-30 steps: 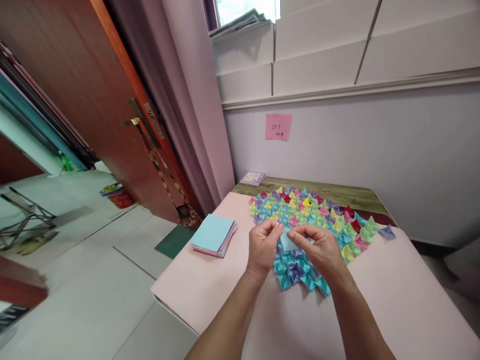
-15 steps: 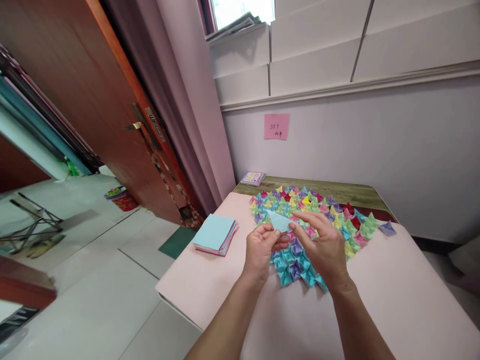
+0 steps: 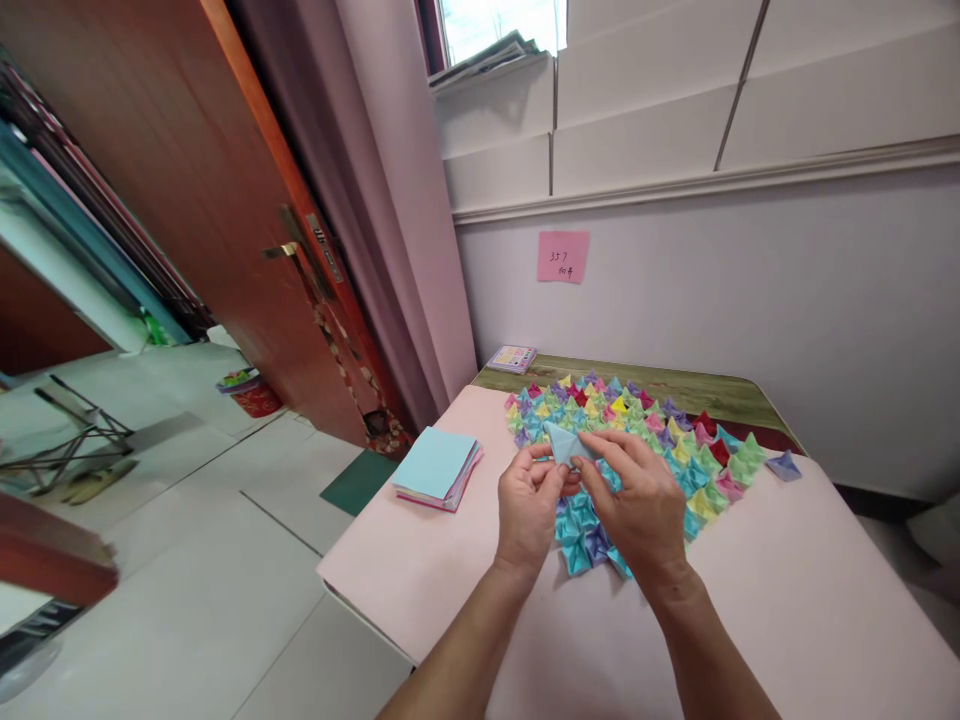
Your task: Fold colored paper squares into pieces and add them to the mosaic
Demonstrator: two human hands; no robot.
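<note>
Between my hands, above the table, is a light blue folded sheet of origami paper (image 3: 565, 444) in a pointed, triangular shape. My left hand (image 3: 531, 500) pinches its lower left part between thumb and fingers. My right hand (image 3: 631, 492) grips the right side with thumb and forefinger. Below and behind the hands lie many small folded paper pieces (image 3: 600, 405) in rows, blue, green, yellow, pink, red and purple. My hands and forearms hide some of them. To the left, a stack of square paper (image 3: 436, 464) has a light blue sheet on top.
The pink-covered table (image 3: 390, 560) has a wood-patterned strip (image 3: 675, 388) at the back. A small packet (image 3: 513, 358) lies at its far left corner. One purple folded piece (image 3: 784, 466) sits apart on the right. A pink note (image 3: 562, 257) is on the wall. A brown door (image 3: 187, 190) stands left.
My right hand's fingers have come closer to the left hand and press on the blue paper, which now looks narrower. The whole view has shifted slightly.
</note>
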